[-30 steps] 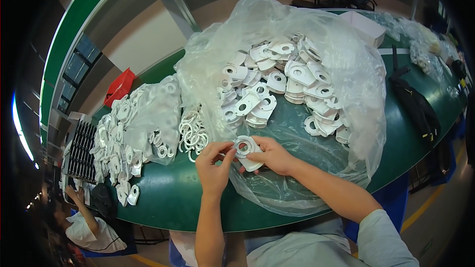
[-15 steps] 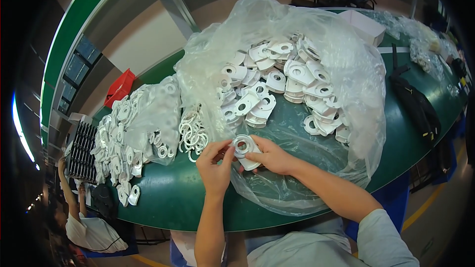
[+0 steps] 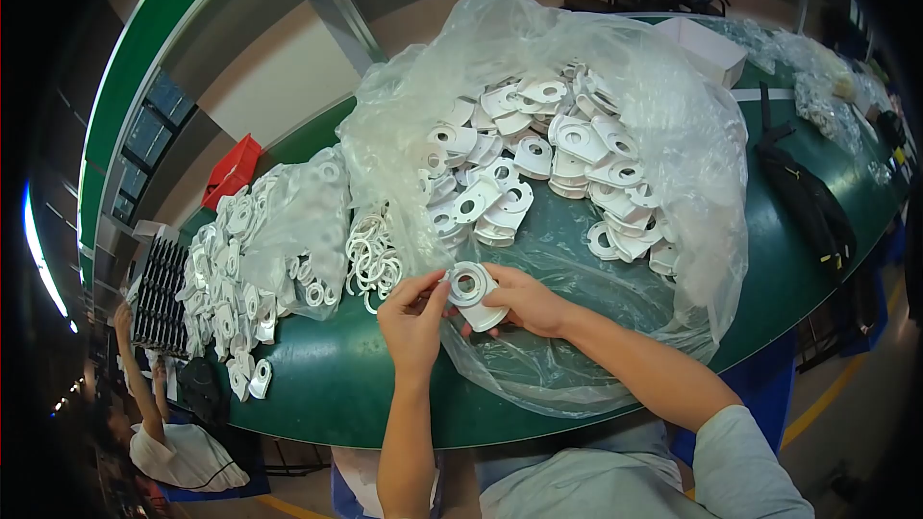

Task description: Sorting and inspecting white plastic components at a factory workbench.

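In front of me a white plastic housing (image 3: 472,310) with a round hole is in my right hand (image 3: 527,302), thumb on top and fingers underneath. A white plastic ring (image 3: 467,279) lies around the hole. My left hand (image 3: 411,315) is closed, its thumb and forefinger pinching the ring's left edge; the fingertips partly hide that spot. Beyond my hands, a large clear plastic bag (image 3: 692,202) lies open around a heap of similar white housings (image 3: 582,139). Several loose white rings (image 3: 373,255) are piled left of the bag.
Further left lie a heap of white parts (image 3: 226,269), partly under plastic film (image 3: 303,216), a red bin (image 3: 232,171) and a black rack (image 3: 161,296). A black bag (image 3: 806,197) rests on the green table (image 3: 327,389) at right. Another person (image 3: 183,447) works at far left.
My hands have shifted slightly left with the housing, and its face with the ring is turned more toward me. At far left, the other person's arm has moved a little.
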The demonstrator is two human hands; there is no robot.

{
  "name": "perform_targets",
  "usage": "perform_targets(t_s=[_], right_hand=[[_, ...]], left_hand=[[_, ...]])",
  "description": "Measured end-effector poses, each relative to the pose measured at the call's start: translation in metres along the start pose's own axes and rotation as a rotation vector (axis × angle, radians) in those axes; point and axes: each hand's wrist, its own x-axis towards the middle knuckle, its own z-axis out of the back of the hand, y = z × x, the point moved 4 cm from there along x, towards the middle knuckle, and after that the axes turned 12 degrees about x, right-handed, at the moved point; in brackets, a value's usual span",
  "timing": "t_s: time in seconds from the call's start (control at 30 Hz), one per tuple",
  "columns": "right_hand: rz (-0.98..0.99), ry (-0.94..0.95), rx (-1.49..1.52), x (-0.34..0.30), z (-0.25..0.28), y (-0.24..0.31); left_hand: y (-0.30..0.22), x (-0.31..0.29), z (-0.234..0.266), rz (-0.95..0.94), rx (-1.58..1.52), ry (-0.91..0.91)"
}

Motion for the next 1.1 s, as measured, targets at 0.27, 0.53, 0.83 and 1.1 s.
perform_targets(t_s=[0.27,0.53,0.83,1.1], right_hand=[[0.074,-0.022,-0.192,-0.001,0.001,-0.002],[0.048,-0.011,-0.184,-0.001,-0.003,-0.002],[0.086,0.014,-0.249,-0.002,-0.005,-0.002],[0.190,-0.006,-0.257,-0.006,-0.009,0.001]], left_hand=[[-0.005,0.000,0.003,-0.061,0.096,-0.022],[-0.005,0.001,0.008,-0.107,0.150,-0.024],[-0.003,0.001,0.005,-0.099,0.184,0.076],[0.003,0.001,0.004,0.100,-0.081,0.197]])
